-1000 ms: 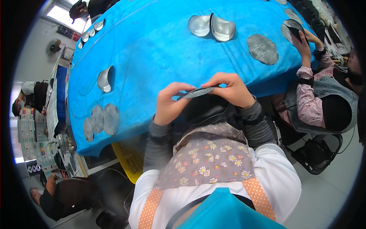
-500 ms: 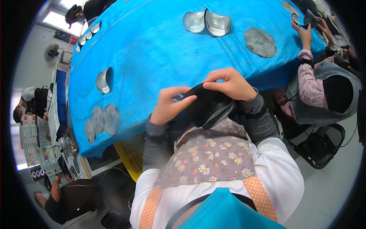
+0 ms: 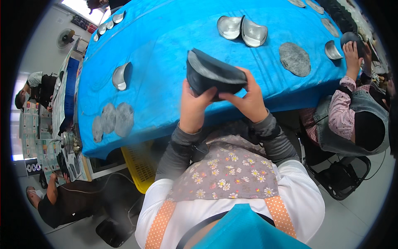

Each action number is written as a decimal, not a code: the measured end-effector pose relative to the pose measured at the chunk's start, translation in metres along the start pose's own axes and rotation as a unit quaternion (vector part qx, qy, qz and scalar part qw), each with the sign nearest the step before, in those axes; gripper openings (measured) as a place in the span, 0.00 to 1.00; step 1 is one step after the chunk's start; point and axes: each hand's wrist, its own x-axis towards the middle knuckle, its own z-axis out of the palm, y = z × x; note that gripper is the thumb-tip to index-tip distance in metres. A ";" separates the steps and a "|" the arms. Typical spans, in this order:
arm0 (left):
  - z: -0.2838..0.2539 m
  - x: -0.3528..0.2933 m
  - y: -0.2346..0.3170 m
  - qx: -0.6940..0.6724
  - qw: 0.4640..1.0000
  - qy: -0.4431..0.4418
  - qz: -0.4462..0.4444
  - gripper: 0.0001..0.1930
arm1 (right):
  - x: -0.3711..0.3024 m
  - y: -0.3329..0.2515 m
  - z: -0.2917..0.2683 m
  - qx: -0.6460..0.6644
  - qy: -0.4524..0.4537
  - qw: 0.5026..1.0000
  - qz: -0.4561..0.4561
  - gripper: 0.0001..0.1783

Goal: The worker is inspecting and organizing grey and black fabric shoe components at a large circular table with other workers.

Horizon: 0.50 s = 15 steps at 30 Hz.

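Both my hands hold a black cup-shaped piece (image 3: pixel 213 79) up over the near edge of the blue-covered table (image 3: pixel 166 54). A curved greyish face runs along its top side, and its dark rounded side faces me. My left hand (image 3: pixel 194 107) grips its lower left, thumb pressed on the dark side. On the right end, the fingers of my right hand (image 3: pixel 249 98) wrap round it with the thumb below. Beyond it stands a pair of silver curved cups (image 3: pixel 230 28). A single silver cup (image 3: pixel 121 76) rests to the left.
Flat grey fuzzy ovals (image 3: pixel 124 119) lie at the table's near left, and a grey disc (image 3: pixel 294 59) at the right. A co-worker's hand (image 3: pixel 353 57) holds a dark rounded piece beside another silver cup (image 3: pixel 332 50). A yellow basket (image 3: pixel 139 168) stands below the table edge.
My hands have lifted the black piece from near my lap to above the table and turned it, so its greyish face shows. A silver cup now rests near the co-worker.
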 end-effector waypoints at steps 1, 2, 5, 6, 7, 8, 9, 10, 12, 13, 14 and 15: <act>0.003 0.000 -0.002 0.013 1.000 -0.019 -0.014 0.28 | 0.000 -0.001 0.002 -0.029 0.040 0.999 0.003 0.25; 0.003 -0.001 -0.001 0.041 0.998 -0.010 -0.050 0.32 | 0.002 -0.002 0.000 -0.023 0.056 0.998 0.036 0.15; 0.004 0.007 0.005 0.001 0.999 -0.020 -0.026 0.35 | 0.010 -0.005 -0.014 0.022 -0.008 0.997 0.071 0.10; 0.001 0.007 0.010 0.011 1.000 -0.014 -0.003 0.38 | 0.011 -0.006 -0.016 0.048 -0.024 0.994 0.094 0.09; -0.001 0.008 0.015 0.011 1.000 -0.009 0.004 0.38 | 0.012 -0.007 -0.019 0.053 -0.028 0.994 0.091 0.09; -0.004 0.009 0.020 0.077 0.995 -0.040 0.038 0.38 | 0.011 -0.009 -0.022 0.092 -0.059 0.984 0.139 0.10; -0.007 0.008 0.023 0.137 0.985 -0.072 0.079 0.37 | 0.011 -0.011 -0.023 0.123 -0.085 0.970 0.191 0.10; -0.008 0.007 0.025 0.203 0.973 -0.060 0.091 0.29 | 0.010 -0.011 -0.023 0.130 -0.091 0.969 0.188 0.10; -0.011 0.006 0.028 0.243 0.964 -0.059 0.088 0.24 | 0.008 -0.012 -0.023 0.117 -0.117 0.968 0.188 0.10; -0.011 0.005 0.029 0.283 0.952 -0.073 0.089 0.18 | 0.009 -0.013 -0.024 0.125 -0.119 0.967 0.189 0.10; -0.011 0.004 0.030 0.291 0.951 -0.057 0.093 0.13 | 0.009 -0.012 -0.025 0.101 -0.141 0.965 0.195 0.11; -0.010 0.003 0.030 0.289 0.950 -0.053 0.105 0.13 | 0.010 -0.012 -0.025 0.054 -0.156 0.960 0.227 0.11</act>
